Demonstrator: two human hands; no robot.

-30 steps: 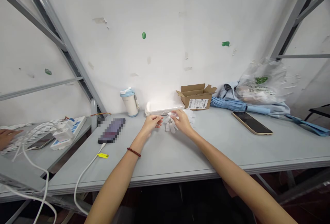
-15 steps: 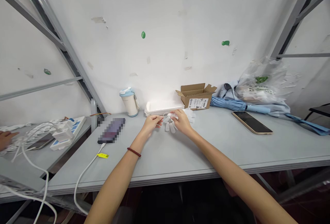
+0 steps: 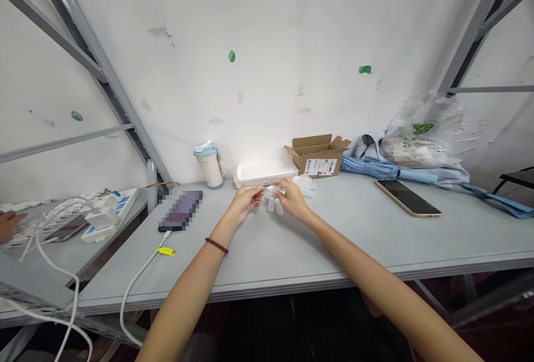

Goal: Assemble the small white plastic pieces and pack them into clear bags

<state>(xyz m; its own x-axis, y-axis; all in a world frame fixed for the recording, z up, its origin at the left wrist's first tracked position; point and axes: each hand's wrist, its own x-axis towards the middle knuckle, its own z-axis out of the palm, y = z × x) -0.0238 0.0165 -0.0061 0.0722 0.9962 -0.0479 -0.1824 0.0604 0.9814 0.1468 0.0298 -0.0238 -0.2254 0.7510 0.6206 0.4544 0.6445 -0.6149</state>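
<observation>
Both my hands meet over the far middle of the grey table (image 3: 292,251). My left hand (image 3: 245,201), a red bead bracelet on its wrist, pinches a thin white cable. My right hand (image 3: 292,198) is closed on a small bundle of white plugs and cable (image 3: 273,202) that hangs between the two hands. Just behind them lies a flat white tray (image 3: 261,174), brightly lit.
A pale blue-lidded cup (image 3: 208,164), an open cardboard box (image 3: 319,156), a folded blue umbrella (image 3: 384,170), a plastic bag (image 3: 423,134) and a phone (image 3: 406,198) stand along the back. A dark phone (image 3: 181,210) with white charging cable lies left. Another person's hand (image 3: 8,223) is beside a power strip (image 3: 110,209).
My hands have drawn slightly closer together around the white bundle, which now shows less below my right fingers. The other person's hand at far left has pulled back a little.
</observation>
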